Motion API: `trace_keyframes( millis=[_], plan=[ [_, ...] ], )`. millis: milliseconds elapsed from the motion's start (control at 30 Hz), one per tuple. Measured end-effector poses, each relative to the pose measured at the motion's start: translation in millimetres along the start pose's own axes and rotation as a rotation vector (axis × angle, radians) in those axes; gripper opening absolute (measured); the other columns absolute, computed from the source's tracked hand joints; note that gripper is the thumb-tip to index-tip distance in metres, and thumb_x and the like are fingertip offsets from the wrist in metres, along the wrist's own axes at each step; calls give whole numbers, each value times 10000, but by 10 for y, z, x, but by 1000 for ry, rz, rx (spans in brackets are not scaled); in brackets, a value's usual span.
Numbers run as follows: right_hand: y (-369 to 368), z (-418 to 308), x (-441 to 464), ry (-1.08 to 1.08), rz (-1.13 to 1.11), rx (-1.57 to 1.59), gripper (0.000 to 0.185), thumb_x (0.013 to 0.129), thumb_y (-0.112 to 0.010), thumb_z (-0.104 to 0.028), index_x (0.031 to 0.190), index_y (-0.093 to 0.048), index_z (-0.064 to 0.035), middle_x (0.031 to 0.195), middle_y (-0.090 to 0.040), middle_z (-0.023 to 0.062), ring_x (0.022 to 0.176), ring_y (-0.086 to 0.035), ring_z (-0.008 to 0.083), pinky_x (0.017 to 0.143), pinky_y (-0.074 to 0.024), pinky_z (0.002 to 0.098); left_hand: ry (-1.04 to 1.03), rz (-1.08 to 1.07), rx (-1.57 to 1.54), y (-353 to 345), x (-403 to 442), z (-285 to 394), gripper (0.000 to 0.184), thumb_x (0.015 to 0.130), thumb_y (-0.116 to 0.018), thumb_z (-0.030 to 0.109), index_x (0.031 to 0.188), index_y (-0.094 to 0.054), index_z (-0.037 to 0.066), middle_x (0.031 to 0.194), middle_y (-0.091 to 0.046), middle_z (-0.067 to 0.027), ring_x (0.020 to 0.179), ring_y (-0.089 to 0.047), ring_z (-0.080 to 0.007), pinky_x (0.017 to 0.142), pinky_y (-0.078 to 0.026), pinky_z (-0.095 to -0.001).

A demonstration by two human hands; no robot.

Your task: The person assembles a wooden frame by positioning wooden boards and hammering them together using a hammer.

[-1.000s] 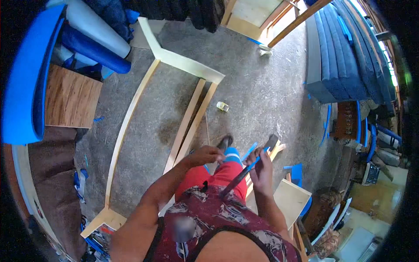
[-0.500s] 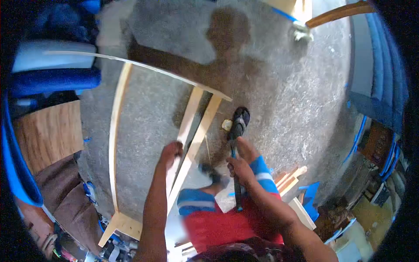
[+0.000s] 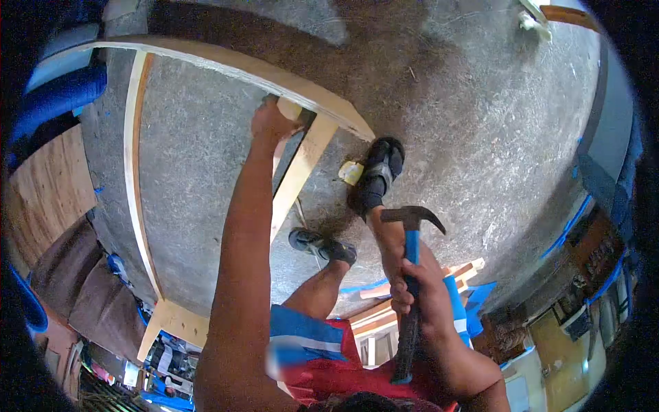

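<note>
My right hand [image 3: 424,292] is wrapped around the dark handle of a claw hammer [image 3: 412,237], held upright over my right leg with its head at the top. A wooden frame [image 3: 312,154] of pale slats meets a long, curved-looking board [image 3: 254,72] along its far side. At that board my left hand [image 3: 273,122] is closed around the end of a slat [image 3: 289,108], beside a second, parallel slat. The fingers are partly hidden behind the hand. Beside my sandalled right foot lies a small yellow object [image 3: 351,172] whose kind I cannot make out.
Another slat [image 3: 134,172] runs along the frame's left to a wooden end piece [image 3: 180,321]. Wood offcuts [image 3: 384,312] lie near my legs. A plywood panel [image 3: 51,192] and brown cushion [image 3: 103,281] stand left; blue padding [image 3: 621,151] is at right.
My left hand has moved forward along the slat to the far board. My right hand has raised the hammer, whose head now shows. The view has shifted closer to the frame.
</note>
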State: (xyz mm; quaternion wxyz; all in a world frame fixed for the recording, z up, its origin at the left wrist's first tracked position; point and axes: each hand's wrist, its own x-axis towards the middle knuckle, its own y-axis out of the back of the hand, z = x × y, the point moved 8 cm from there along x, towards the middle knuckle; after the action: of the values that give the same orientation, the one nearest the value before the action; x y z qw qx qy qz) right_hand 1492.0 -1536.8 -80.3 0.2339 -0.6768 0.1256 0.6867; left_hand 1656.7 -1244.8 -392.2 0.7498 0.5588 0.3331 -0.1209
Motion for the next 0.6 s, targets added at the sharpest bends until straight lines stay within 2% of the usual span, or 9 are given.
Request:
trace_keyframes(
  millis=[33,67,133,167,267,300,400,500,600],
  plan=[
    [38,22,-2,-3,4,6,274,932,-527,-228,1172,-483,-104,671,-468,14,476,-420,91,415,-356,229,11,-68,12,-3,-70,48,1047,529,-829,548,1301,-379,1,1151,-600,-234,1075,-582,-388,925,-485,-451],
    [39,24,17,12,-31,2,287,931,-524,-222,1189,-480,-105,671,-469,13,484,-428,92,417,-362,232,7,-72,15,39,-184,112,1047,529,-829,548,1301,-379,1,1151,-600,-234,1075,-582,-388,925,-485,-451],
    [20,37,52,26,-74,4,300,929,-521,-217,1205,-477,-106,672,-469,12,492,-436,93,420,-368,235,-154,27,-100,279,-520,361,989,511,-831,537,1229,-447,-24,1076,-621,-237,1019,-595,-401,896,-489,-456],
    [38,62,47,31,-57,-20,315,928,-521,-219,1220,-474,-109,673,-472,10,500,-444,95,427,-373,235,-194,77,-82,434,-696,465,873,493,-846,495,1115,-527,-28,1024,-643,-237,960,-622,-418,851,-517,-462],
    [41,106,19,42,-42,-62,330,927,-520,-219,1233,-485,-99,676,-486,9,518,-462,100,454,-390,230,-173,64,-88,844,-1185,735,799,503,-835,466,1073,-537,-9,971,-648,-230,910,-627,-408,825,-519,-465],
    [81,144,56,64,-46,-58,325,926,-519,-216,1225,-493,-91,673,-488,9,519,-462,101,458,-393,229,-147,19,-81,932,-1299,778,806,523,-824,475,1081,-540,-33,998,-627,-225,968,-601,-398,854,-506,-454],
    [101,226,45,108,-43,-68,325,922,-517,-206,1217,-507,-71,663,-493,11,520,-462,100,464,-398,224,-180,60,-86,1118,-1506,850,804,525,-821,472,1084,-537,-32,995,-623,-226,959,-604,-399,852,-507,-460],
    [154,362,81,57,-67,-75,343,922,-512,-209,1237,-504,-73,671,-503,14,519,-461,97,461,-395,228,-186,40,-79,1246,-1656,946,827,523,-823,483,1098,-530,-34,987,-623,-221,950,-606,-403,858,-502,-463],
    [93,207,-44,169,-79,-209,378,928,-512,-260,1260,-494,-80,686,-512,16,515,-470,95,450,-400,223,-218,67,-35,1255,-1752,1005,828,523,-822,491,1097,-528,-28,991,-623,-224,941,-610,-405,848,-505,-465]
  ],
)
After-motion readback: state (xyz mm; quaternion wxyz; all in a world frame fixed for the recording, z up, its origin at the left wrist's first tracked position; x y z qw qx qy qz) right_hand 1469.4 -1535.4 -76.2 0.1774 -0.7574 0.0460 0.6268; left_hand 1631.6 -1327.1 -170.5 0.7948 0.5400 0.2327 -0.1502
